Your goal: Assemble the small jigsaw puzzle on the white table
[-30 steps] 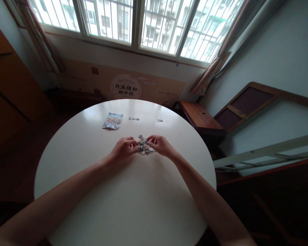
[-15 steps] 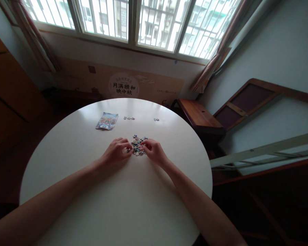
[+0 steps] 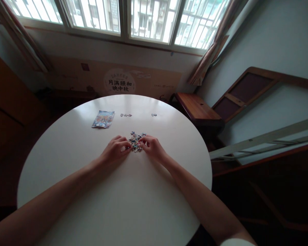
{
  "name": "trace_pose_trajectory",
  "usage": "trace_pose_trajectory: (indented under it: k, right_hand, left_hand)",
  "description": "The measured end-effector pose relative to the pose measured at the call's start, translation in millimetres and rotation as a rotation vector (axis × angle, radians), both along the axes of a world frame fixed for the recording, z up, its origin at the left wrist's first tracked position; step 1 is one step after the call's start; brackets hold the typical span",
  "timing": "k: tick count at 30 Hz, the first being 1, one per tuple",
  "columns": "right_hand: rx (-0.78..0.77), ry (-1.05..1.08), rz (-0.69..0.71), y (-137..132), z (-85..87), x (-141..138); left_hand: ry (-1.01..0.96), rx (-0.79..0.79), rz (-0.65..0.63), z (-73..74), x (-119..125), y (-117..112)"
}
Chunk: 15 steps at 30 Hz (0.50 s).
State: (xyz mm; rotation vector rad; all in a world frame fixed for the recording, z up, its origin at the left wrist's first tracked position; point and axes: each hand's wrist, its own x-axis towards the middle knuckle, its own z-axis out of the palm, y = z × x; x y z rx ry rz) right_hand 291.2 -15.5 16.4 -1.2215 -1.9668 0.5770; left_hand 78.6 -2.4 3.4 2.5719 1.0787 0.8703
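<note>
A small heap of jigsaw puzzle pieces (image 3: 135, 140), dark, white and multicoloured, lies between my two hands on the round white table (image 3: 113, 201). At the heap's left edge is my left hand (image 3: 116, 147), thumb and index fingertip pinched together; whatever lies between them is too small to make out. From the right, my right hand (image 3: 152, 146) reaches onto the heap with its fingers curled, and its thumb and index finger close on a puzzle piece. The fingers cover part of the heap.
Beyond the heap lie a colourful printed packet (image 3: 103, 119), a short row of puzzle pieces (image 3: 126, 115) and a smaller cluster of pieces (image 3: 154, 115). A wooden bench (image 3: 196, 107) stands past the table's far right edge, below the windows.
The whole view has shifted slightly, so the table and its things appear a little higher and further left. Both hands stay at the heap, with only small finger movements.
</note>
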Motion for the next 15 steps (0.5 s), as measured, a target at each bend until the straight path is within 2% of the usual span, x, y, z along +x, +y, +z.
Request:
trace_pose_trajectory:
  k: [9, 15]
  right_hand:
    - [0.002, -0.005, 0.007, -1.0, -1.9, -2.5]
    - [-0.003, -0.006, 0.016, -1.6, 0.7, -3.5]
  left_hand:
    - [0.025, 0.002, 0.011, 4.3, 0.5, -2.0]
    - [0.015, -0.006, 0.006, 1.7, 1.3, -0.2]
